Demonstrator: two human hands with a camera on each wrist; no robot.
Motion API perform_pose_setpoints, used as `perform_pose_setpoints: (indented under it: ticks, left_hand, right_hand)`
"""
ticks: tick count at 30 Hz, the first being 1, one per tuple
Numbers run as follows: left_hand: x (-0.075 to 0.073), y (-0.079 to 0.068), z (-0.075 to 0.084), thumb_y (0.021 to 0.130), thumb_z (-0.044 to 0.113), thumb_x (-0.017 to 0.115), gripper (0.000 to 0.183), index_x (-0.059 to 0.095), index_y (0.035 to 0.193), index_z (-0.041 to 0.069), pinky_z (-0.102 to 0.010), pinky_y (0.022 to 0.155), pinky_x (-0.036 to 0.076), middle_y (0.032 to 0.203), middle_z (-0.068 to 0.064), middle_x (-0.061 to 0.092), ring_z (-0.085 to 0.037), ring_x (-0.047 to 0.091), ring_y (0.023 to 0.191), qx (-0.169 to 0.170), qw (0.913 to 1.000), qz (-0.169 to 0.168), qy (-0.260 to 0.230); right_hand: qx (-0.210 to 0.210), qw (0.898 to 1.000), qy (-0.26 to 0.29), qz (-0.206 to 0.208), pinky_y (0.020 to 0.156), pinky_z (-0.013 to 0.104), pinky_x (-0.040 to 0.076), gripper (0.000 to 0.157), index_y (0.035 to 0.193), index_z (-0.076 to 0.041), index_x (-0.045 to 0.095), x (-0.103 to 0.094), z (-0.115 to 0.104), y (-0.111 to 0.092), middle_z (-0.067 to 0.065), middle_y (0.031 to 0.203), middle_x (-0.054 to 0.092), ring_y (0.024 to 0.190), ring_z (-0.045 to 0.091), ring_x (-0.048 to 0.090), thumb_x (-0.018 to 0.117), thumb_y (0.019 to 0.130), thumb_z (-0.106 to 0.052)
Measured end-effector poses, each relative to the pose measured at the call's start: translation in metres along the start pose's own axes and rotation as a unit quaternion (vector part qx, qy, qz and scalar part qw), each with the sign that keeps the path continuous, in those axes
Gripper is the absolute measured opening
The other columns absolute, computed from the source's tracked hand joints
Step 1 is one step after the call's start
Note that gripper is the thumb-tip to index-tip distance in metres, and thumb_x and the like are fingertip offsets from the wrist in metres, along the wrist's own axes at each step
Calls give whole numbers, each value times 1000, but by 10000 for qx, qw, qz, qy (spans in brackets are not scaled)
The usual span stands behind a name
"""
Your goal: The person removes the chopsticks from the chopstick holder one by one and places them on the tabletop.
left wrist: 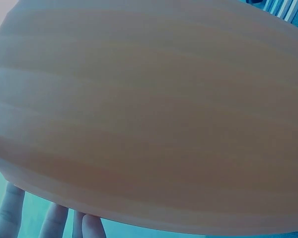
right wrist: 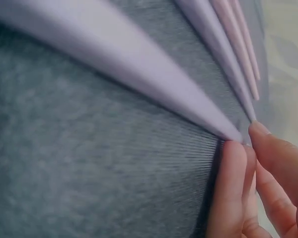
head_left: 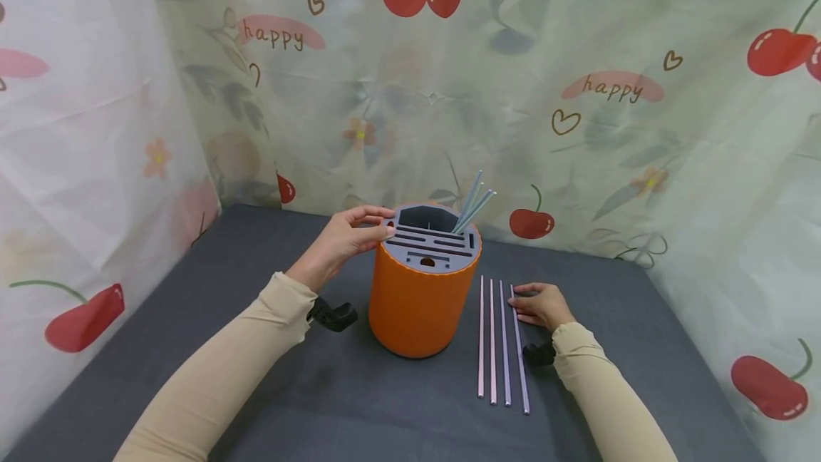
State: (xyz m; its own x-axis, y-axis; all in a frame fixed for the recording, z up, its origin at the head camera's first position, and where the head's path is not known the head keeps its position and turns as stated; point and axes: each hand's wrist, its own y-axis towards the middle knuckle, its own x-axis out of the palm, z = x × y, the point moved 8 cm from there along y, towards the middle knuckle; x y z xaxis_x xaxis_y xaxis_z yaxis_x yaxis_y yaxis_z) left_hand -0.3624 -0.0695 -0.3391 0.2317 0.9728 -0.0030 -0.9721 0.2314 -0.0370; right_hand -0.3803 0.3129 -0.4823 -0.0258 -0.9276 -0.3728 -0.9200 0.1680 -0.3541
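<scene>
An orange round knife block (head_left: 415,305) with a grey slotted top (head_left: 430,259) stands upright. My left hand (head_left: 343,237) holds its upper left rim, thumb near the top edge. In the left wrist view, the block's wall (left wrist: 154,114) fills the picture and left fingers (left wrist: 54,218) show past its edge. Several slim pink and lilac chopsticks (head_left: 503,348) lie side by side on the cloth, right of the block. My right hand (head_left: 544,305) pinches the far end of the rightmost lilac chopstick (right wrist: 154,74) between thumb and fingertips.
Several pale blue-green chopsticks (head_left: 473,205) lean in the block's large rear opening. A dark grey cloth (head_left: 308,398) covers the table. A curtain printed with cherries (head_left: 410,91) hangs behind and at both sides.
</scene>
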Motion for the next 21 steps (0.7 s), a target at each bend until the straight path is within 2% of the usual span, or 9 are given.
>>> perform_pose_setpoints:
  ticks: [6,9,12,15,18,21]
  left_hand:
    - [1,-1,1,87,19,73,36,65,122,15,-39,105,45,132,-7,50,-25,53,121,6,10000,-5,-26]
    - [1,-1,1,87,18,73,36,65,122,15,-39,105,45,133,-8,50,-25,53,121,6,10000,-11,-44]
    - [1,-1,1,87,19,73,36,65,122,15,-40,105,45,133,-8,49,-25,53,122,3,10000,-4,-41]
    - [1,-1,1,87,19,73,38,64,124,14,-41,106,44,135,-8,49,-26,52,123,8,10000,-26,-28]
    - [1,-1,0,87,19,73,39,64,125,14,-41,106,44,136,-8,49,-26,52,124,-3,10000,-32,-31]
    - [1,-1,0,87,19,73,39,63,125,14,-41,106,44,136,-8,49,-26,52,124,-6,10000,-36,-31]
  right_hand:
    - [-32,9993,353,-115,66,29,59,50,135,5,50,-6,-17,-6,-1,78,68,67,9,67,68,90,-6]
    - [-263,9963,779,-259,71,28,59,53,139,3,46,-10,-40,-13,-5,81,68,70,7,68,66,91,-7]
    - [-740,9866,1318,-622,78,27,58,58,144,3,39,-12,-75,-26,-8,89,67,77,4,68,65,93,-9]
    - [-1311,9682,1926,-917,82,25,57,57,143,1,39,-11,-114,-43,-6,97,64,83,5,67,64,93,-9]
    - [-1936,9397,2555,-1193,84,25,56,38,130,-4,52,-8,-150,-64,-2,100,63,86,10,68,62,93,-5]
    - [-2515,9101,2981,-1398,84,27,56,28,117,-9,61,-1,-178,-87,3,100,63,88,13,68,62,91,0]
